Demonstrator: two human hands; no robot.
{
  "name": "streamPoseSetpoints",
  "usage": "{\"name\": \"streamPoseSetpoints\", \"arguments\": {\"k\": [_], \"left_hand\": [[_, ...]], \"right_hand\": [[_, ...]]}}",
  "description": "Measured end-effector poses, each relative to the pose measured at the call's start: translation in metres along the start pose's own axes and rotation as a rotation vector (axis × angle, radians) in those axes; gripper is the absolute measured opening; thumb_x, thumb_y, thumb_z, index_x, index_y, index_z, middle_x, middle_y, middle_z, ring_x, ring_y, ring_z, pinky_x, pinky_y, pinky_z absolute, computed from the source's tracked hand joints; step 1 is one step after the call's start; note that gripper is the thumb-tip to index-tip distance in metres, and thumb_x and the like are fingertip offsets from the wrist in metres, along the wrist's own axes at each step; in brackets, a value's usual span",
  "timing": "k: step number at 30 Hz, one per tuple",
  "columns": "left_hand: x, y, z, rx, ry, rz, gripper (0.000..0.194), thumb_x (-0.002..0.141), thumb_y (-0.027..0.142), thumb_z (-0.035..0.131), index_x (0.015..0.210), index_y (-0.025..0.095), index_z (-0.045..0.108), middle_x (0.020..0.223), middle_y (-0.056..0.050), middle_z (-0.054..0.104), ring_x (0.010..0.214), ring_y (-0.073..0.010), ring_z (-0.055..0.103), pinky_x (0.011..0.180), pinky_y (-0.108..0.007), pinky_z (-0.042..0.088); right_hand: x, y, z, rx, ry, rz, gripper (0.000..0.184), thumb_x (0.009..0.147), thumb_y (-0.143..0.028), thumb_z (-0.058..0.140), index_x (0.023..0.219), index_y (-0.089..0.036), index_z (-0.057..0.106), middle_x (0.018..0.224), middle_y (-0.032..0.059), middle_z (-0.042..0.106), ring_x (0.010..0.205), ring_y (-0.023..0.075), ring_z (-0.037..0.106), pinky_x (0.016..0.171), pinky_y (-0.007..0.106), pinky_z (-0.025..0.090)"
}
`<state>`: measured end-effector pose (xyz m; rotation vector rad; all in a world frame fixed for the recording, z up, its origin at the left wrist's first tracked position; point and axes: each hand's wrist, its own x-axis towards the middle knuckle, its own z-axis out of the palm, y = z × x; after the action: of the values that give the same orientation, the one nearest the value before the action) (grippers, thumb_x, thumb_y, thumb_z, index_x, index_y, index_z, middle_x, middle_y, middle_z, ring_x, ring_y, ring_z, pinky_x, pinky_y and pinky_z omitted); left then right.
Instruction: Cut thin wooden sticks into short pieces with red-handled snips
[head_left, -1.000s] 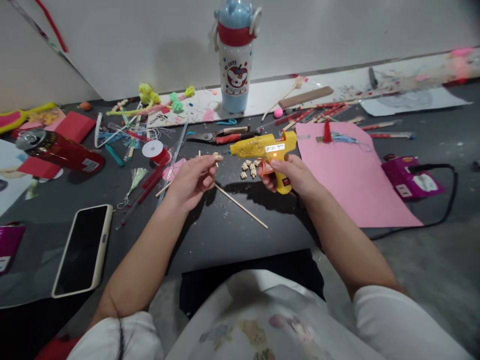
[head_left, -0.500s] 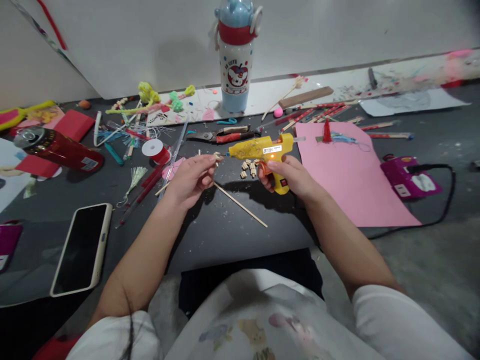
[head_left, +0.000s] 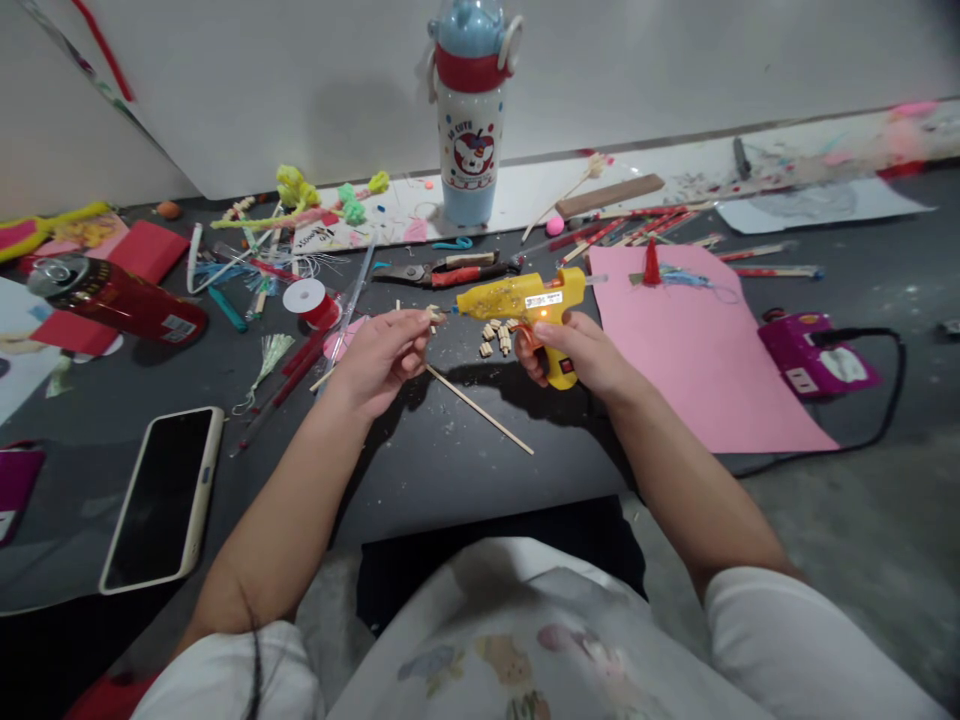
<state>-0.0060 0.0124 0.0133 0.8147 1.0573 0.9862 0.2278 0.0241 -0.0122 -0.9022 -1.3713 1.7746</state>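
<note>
My right hand (head_left: 574,350) is wrapped around the handle of a yellow glue gun (head_left: 517,297), its fingers at the orange trigger. The nozzle points left, right beside a small pale wooden piece (head_left: 433,314). That piece is pinched between the thumb and fingertips of my left hand (head_left: 386,358). Whether nozzle and piece touch, I cannot tell. Below the gun's barrel lies a little heap of short wooden pieces (head_left: 499,337). A thin wooden stick (head_left: 480,410) rests on the dark table under my left hand.
A tall bottle (head_left: 469,140) stands behind the pliers (head_left: 450,270). To the left are a red can (head_left: 124,300), a ribbon spool (head_left: 307,300) and a phone (head_left: 161,500). Pink paper (head_left: 690,370) lies at right, beside a purple power box (head_left: 814,355) with a black cable.
Almost nothing differs. Both hands, the glue gun and the wooden piece hold their places; the view has shifted very slightly.
</note>
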Motion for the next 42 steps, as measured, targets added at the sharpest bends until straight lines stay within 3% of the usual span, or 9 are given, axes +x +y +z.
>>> {"name": "streamPoseSetpoints", "arguments": {"k": [9,22,42], "left_hand": [[-0.0008,0.0004,-0.0004,-0.023,-0.013,0.004,0.017,0.07,0.029,0.069,0.078,0.014,0.066,0.054,0.007,0.043,0.04,0.0001,0.032,0.038,-0.016,0.023],[-0.0018,0.0025,0.0007,0.013,0.064,0.047,0.019,0.062,0.027,0.074,0.075,0.014,0.068,0.049,0.008,0.042,0.038,0.0005,0.03,0.037,-0.016,0.023],[-0.0005,0.0008,-0.002,0.09,0.115,0.102,0.016,0.064,0.027,0.072,0.075,0.016,0.069,0.049,0.007,0.042,0.037,0.0,0.03,0.038,-0.016,0.023]], "right_hand": [[-0.0008,-0.0005,-0.0001,0.0,-0.003,-0.011,0.037,0.078,-0.05,0.062,0.07,-0.015,0.058,0.059,0.0002,0.053,0.048,0.0095,0.05,0.042,0.022,0.041],[-0.0018,-0.0033,0.0008,-0.001,0.015,0.005,0.036,0.076,-0.05,0.063,0.07,-0.015,0.057,0.061,0.0001,0.052,0.048,0.0089,0.05,0.042,0.021,0.041],[-0.0032,-0.0032,-0.0031,-0.035,-0.009,-0.009,0.036,0.079,-0.05,0.06,0.074,-0.014,0.061,0.059,-0.0003,0.054,0.047,0.0084,0.05,0.042,0.021,0.041]]}}
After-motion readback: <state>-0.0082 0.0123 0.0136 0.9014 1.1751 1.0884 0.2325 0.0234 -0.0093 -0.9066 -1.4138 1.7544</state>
